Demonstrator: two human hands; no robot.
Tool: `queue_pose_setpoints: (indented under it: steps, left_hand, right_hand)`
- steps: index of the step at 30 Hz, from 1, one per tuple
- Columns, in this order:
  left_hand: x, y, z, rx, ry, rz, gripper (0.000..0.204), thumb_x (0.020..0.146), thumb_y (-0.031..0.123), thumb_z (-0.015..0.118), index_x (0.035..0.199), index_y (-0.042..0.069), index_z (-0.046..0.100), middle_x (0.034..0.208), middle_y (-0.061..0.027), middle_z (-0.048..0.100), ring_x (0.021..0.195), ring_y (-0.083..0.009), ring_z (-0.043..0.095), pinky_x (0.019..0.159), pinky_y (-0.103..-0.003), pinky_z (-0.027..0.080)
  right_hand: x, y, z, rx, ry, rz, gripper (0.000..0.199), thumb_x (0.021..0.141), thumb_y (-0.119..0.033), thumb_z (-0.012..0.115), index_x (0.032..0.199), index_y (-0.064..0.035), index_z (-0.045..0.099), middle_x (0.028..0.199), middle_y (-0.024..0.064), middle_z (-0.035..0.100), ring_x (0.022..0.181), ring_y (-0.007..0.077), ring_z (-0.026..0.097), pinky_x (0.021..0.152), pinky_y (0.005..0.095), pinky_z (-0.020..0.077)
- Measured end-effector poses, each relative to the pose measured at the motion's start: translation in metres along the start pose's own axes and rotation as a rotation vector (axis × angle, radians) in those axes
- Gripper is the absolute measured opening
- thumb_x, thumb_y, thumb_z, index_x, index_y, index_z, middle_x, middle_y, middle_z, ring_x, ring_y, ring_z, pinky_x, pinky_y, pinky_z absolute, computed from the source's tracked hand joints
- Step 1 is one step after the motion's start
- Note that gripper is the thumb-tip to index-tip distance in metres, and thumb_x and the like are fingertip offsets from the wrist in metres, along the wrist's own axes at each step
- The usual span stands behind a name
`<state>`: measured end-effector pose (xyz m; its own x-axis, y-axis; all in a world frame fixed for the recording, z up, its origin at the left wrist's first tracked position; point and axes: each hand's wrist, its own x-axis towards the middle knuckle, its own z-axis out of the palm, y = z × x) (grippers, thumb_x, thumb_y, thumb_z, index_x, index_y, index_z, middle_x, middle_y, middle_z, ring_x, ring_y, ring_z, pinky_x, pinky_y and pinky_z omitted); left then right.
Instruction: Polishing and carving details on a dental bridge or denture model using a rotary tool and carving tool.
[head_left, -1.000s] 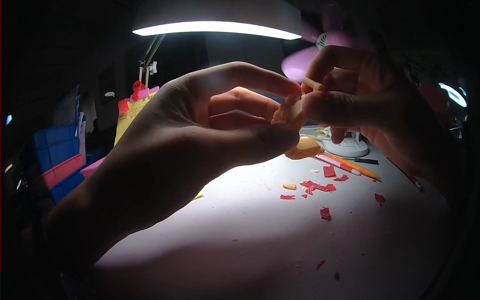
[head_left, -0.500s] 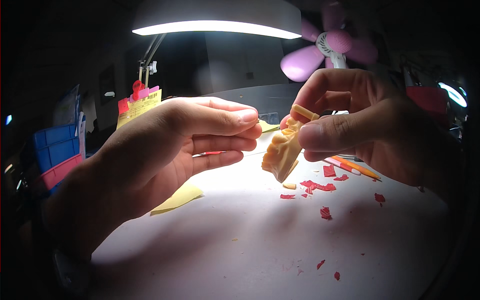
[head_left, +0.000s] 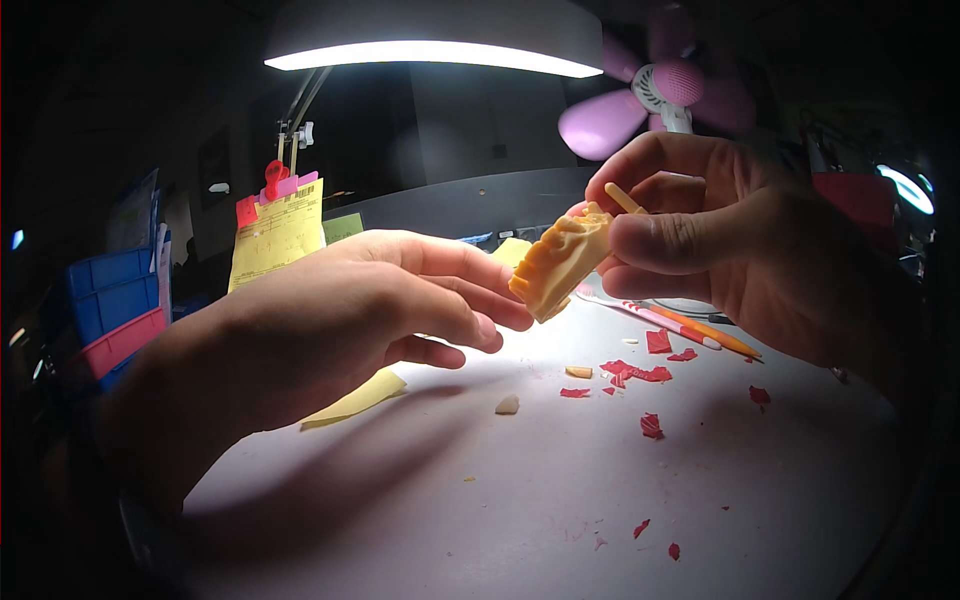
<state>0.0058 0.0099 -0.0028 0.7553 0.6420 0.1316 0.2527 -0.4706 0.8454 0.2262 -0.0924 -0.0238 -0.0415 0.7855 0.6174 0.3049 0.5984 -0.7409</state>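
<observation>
Between the thumb and fingers of my right hand (head_left: 690, 230) is a pale yellow moulded piece (head_left: 565, 260) with a scalloped edge and a small peg at its top. It is held tilted above the table, and its exact kind is unclear. My left hand (head_left: 400, 300) is open, palm downward, fingers stretched toward the piece. Its fingertips come close to the piece's lower left end; whether they touch it I cannot tell. Under that hand a beige chip (head_left: 507, 405) lies on the white table (head_left: 420, 510). A small yellow bit (head_left: 579, 372) lies below the piece.
Red scraps (head_left: 637, 372) are scattered at the right. Behind them lie a red-and-white toothbrush (head_left: 675, 326) and an orange pointed tool (head_left: 715, 335). Yellow paper (head_left: 355, 398) lies under my left forearm. A lamp (head_left: 430, 55), pink fan (head_left: 650, 90) and blue bin (head_left: 112, 295) stand around.
My left hand has turned palm downward, and its fingers have spread. The yellow piece has been raised and tilted in my right hand. A beige chip now shows on the table.
</observation>
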Motion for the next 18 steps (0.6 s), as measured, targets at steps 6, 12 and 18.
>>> queue_pose_setpoints:
  steps: [6,12,18]
  left_hand:
    - [-0.003,0.004,0.007,-0.534,-0.089,0.08,0.07,0.099,0.034,0.068,0.146,-0.01,0.041,0.128,-0.0241,0.059,0.11,-0.0294,0.067,0.098,-0.039,0.057]
    - [-0.012,0.009,0.021,-0.487,0.035,-0.027,0.062,0.101,0.026,0.068,0.141,-0.011,0.039,0.117,-0.0215,0.055,0.096,-0.0219,0.067,0.086,-0.029,0.064]
    - [-0.011,0.012,0.016,-0.824,-0.162,-0.055,0.058,0.099,0.017,0.068,0.143,-0.007,0.039,0.121,-0.0204,0.051,0.097,-0.0217,0.067,0.089,-0.03,0.064]
  right_hand:
    - [0.001,-0.001,-0.008,0.117,-0.111,0.02,0.035,0.087,-0.019,0.083,0.115,-0.0071,0.065,0.111,0.0113,0.064,0.105,0.0182,0.068,0.096,0.0354,0.0573]
    - [0.031,0.007,-0.042,-0.18,-0.265,0.15,0.03,0.091,-0.023,0.081,0.11,-0.003,0.069,0.101,0.012,0.071,0.085,0.0134,0.068,0.075,0.0286,0.055]
    - [0.05,0.026,-0.099,-0.729,-0.254,0.571,0.036,0.096,-0.027,0.075,0.118,0.0003,0.069,0.093,0.0081,0.07,0.072,0.011,0.064,0.064,0.0252,0.0505]
